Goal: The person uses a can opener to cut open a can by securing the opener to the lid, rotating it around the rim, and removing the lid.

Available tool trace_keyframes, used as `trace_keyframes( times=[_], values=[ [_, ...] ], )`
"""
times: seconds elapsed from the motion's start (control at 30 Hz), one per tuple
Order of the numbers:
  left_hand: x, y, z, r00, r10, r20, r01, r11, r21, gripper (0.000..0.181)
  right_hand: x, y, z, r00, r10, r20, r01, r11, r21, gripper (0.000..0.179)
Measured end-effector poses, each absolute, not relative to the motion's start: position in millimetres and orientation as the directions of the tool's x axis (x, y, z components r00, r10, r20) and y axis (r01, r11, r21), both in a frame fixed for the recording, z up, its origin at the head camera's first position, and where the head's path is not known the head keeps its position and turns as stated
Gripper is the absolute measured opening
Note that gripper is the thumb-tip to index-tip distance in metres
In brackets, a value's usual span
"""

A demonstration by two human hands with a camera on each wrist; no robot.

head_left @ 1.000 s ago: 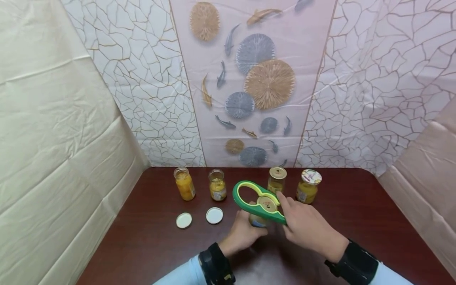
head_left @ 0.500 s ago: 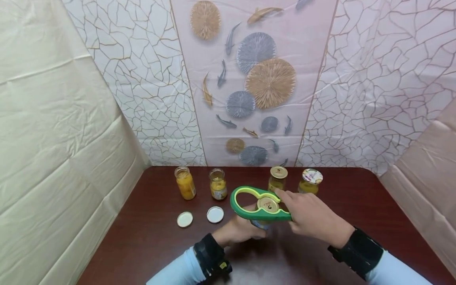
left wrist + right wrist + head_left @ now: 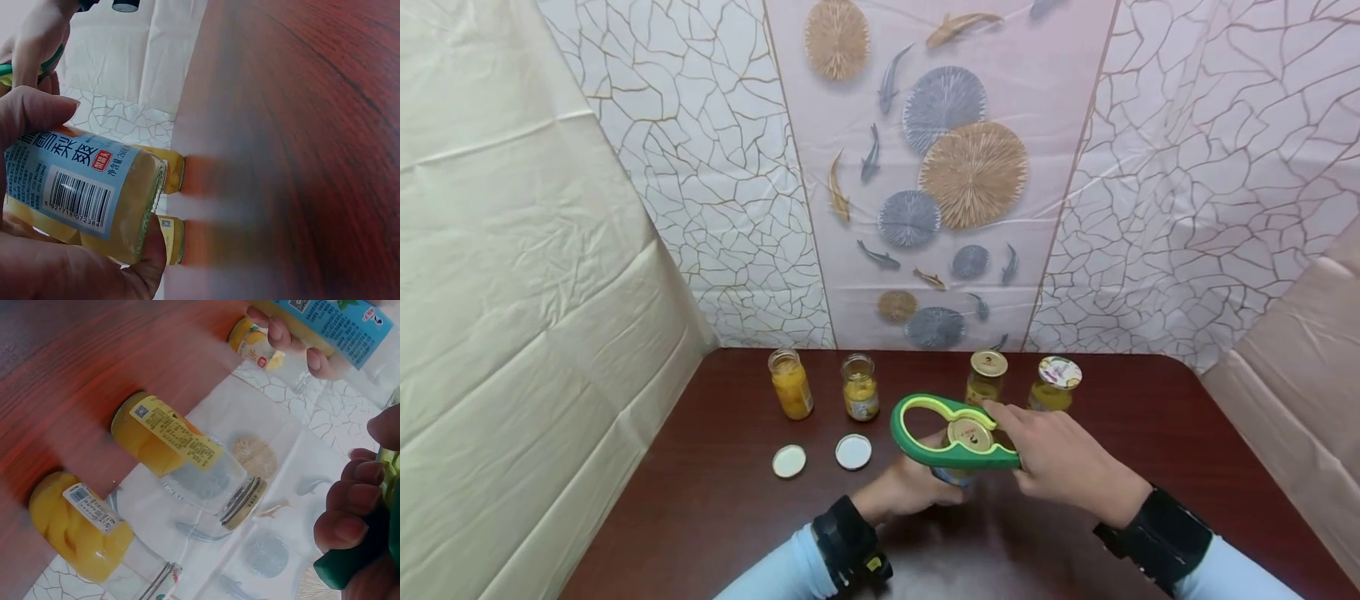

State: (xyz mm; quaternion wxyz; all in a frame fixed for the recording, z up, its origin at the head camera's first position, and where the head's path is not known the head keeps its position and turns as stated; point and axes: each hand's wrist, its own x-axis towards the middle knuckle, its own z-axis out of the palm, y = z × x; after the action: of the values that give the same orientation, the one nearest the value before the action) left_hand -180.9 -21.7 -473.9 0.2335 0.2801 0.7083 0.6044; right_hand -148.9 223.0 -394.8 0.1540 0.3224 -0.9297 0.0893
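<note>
My left hand [image 3: 913,485] grips a glass jar with a blue label [image 3: 81,181], which appears held clear of the table in the left wrist view. In the head view its gold lid [image 3: 970,433] shows inside the toothed opening of a green jar opener [image 3: 917,454]. My right hand [image 3: 1067,458] is curled round the opener's handle end at the right. Whether the opener bites tightly on the lid cannot be seen. Part of the blue label and the jar's lower body is hidden by my left fingers in the head view.
Two lidless jars of yellow fruit, one at far left [image 3: 792,390] and one beside it [image 3: 861,392], stand at the back. Their lids [image 3: 788,461] [image 3: 853,452] lie before them. Behind my right hand stand a gold-lidded jar [image 3: 988,367] and a white-lidded jar [image 3: 1057,379].
The opener has turned from a slant to nearly level around the lid as my right hand moved slightly right. My left hand has kept its hold on the jar, its wrist turning.
</note>
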Motion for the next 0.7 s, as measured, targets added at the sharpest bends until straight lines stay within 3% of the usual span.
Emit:
trace_keyframes(
  times=[0.23, 0.47, 0.7],
  values=[
    [-180, -30, -480, -0.776, 0.631, -0.015, 0.117, 0.167, 0.979, 0.062, -161, 239, -402, -0.763, -0.511, 0.396, -0.589, 0.802, -0.102, 0.08],
    [-175, -46, -478, -0.783, 0.621, -0.031, 0.144, 0.229, 0.963, 0.07, -170, 268, -409, -0.866, -0.367, 0.34, -0.438, 0.884, -0.161, 0.08],
    [-174, -58, -480, -0.811, 0.585, -0.024, 0.16, 0.261, 0.952, 0.076, -172, 281, -414, -0.893, -0.309, 0.327, -0.381, 0.906, -0.186, 0.079]
  ],
)
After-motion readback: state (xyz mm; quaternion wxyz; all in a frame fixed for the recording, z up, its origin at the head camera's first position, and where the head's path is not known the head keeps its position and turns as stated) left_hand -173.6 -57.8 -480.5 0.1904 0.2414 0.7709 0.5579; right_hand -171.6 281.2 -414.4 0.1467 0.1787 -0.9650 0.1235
